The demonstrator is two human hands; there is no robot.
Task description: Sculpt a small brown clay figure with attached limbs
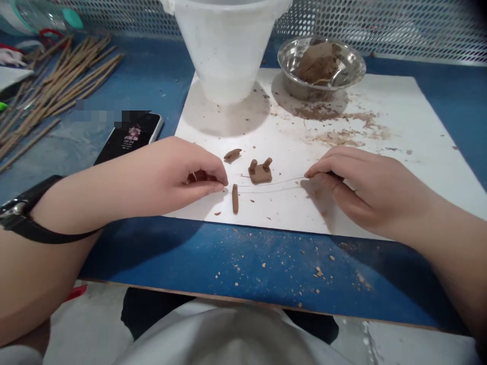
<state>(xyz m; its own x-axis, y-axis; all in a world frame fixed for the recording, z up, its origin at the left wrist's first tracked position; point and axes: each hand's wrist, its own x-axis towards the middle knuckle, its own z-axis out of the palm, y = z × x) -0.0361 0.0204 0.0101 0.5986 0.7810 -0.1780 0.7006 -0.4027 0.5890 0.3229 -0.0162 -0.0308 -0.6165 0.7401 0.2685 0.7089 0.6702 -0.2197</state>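
Note:
My left hand (178,175) and my right hand (355,185) each pinch one end of a thin wire (272,183) stretched taut between them over a white board (399,152). The wire runs just in front of a small brown clay piece (261,172) with two short upright stubs. A little clay roll (235,198) lies under the wire near my left fingertips. Another small clay bit (232,154) lies behind it. A black watch (23,215) is on my left wrist.
At the back of the board stand a translucent plastic bucket (224,50) and a steel bowl (352,63) holding a lump of clay (317,62). A phone (131,138) and several wooden sticks (57,88) lie on the blue table at left. Clay crumbs are scattered about.

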